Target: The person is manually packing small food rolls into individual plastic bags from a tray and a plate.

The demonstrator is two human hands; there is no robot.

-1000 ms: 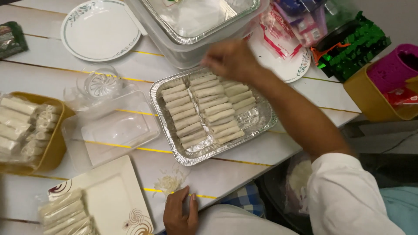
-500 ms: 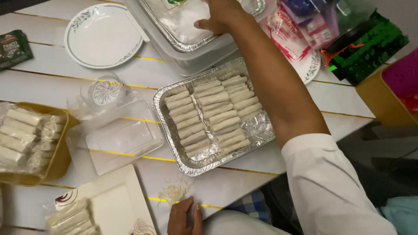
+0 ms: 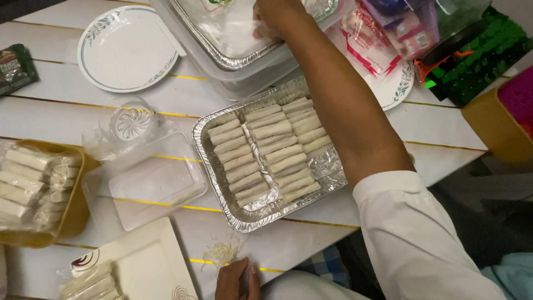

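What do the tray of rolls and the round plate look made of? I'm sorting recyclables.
The tray of rolls looks like thin aluminium foil: shiny, crinkled silver walls with a rolled rim. The round plate seems glazed ceramic, possibly melamine: smooth glossy white with a printed leaf border.

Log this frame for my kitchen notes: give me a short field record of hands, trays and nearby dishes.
right hand: reaching into the far foil tray, touching pale sheets there
left hand: resting at the table edge beside a small pile of shreds
near foil tray: filled with rows of pale rolls
round plate: empty, far left
square plate: rolls at its left
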